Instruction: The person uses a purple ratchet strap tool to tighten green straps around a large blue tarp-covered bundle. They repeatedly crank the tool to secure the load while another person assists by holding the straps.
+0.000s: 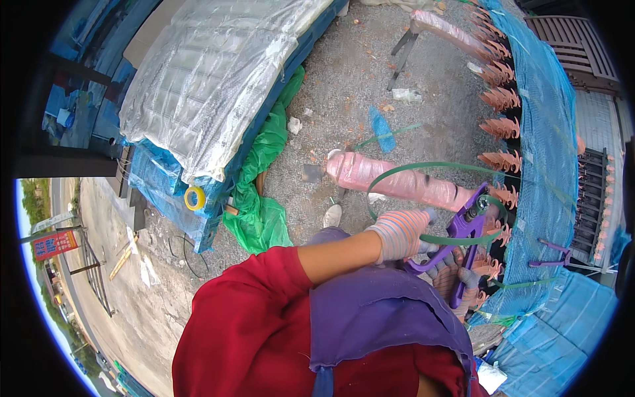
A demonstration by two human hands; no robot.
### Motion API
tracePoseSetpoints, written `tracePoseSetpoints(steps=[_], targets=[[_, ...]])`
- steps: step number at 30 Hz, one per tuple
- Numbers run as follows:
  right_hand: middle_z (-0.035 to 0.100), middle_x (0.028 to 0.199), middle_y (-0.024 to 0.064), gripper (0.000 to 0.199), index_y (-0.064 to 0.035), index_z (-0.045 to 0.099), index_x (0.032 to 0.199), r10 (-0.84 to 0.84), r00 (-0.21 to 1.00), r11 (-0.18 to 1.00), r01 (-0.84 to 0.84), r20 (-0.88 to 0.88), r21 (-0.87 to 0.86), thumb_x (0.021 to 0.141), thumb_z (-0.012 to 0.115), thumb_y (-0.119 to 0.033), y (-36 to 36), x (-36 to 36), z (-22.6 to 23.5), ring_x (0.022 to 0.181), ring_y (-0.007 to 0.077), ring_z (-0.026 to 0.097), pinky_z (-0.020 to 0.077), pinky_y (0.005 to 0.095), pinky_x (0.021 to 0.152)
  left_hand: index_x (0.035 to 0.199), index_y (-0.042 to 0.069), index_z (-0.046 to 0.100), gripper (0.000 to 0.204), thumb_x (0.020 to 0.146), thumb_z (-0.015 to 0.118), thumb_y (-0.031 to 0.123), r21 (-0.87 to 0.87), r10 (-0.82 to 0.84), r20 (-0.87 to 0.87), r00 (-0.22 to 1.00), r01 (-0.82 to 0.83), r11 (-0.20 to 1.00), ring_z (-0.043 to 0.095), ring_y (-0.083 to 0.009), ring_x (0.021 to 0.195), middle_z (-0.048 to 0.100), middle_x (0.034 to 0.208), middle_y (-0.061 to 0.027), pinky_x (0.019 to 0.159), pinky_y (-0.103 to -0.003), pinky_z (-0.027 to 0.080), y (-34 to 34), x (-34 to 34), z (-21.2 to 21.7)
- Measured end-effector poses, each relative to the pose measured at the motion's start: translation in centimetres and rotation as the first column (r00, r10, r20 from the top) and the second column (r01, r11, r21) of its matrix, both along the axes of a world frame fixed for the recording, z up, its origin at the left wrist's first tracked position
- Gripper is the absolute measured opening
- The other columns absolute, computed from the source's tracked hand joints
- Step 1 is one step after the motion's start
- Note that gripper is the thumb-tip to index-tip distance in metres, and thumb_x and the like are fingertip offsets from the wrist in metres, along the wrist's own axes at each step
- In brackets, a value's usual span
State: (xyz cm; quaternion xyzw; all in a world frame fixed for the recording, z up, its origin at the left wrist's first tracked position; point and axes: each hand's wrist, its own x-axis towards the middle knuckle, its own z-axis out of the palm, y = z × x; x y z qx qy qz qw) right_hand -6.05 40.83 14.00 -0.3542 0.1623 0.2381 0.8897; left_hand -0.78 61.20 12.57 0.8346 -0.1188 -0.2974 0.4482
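While the left hand (pixel 400 233), in a striped glove, looked closed on the flat green plastic strap (pixel 430 165), the right hand (pixel 447 271), also gloved, was curled round a handle of the purple strapping tool (pixel 456 229). I could not tell how hard it squeezed. The tool sat just left of the long stack wrapped in blue net (pixel 546 119), its long shape slanting, head toward the stack, handles toward the person. The strap looped out left of the stack. The right hand was nearer the stack.
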Motion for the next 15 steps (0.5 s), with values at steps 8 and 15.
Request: tracePoseSetpoints(steps=[8, 15], targets=[[0.049, 0.122, 0.0188, 0.062, -0.0001, 0.041, 0.124, 0.122, 0.987, 0.992, -0.120, 0.100, -0.024, 0.069, 0.066, -0.013, 3.2, 4.7, -3.5, 0.116, 0.0353, 0.048, 0.0386, 0.0484, 0.100, 0.106, 0.006, 0.062, 0.038, 0.081, 0.062, 0.034, -0.277, 0.252, 0.120, 0.960, -0.211, 0.937, 0.063, -0.0351, 0.078, 0.065, 0.083, -0.0192, 0.070, -0.041, 0.050, 2.7, 0.5, -2.9], [0.045, 0.129, 0.0155, 0.083, -0.0004, 0.029, 0.139, 0.092, 0.991, 0.979, -0.072, 0.096, -0.189, 0.066, 0.068, -0.010, 8.0, 6.5, -5.1, 0.119, 0.0254, 0.047, 0.0371, 0.0363, 0.102, 0.124, 0.003, 0.045, 0.062, 0.080, 0.063, 0.042, 0.131, 0.020, 0.107, 0.994, -0.034, 0.991, 0.062, -0.0376, 0.083, 0.064, 0.088, -0.0216, 0.073, -0.043, 0.048, 6.0, 4.3, -1.2]])
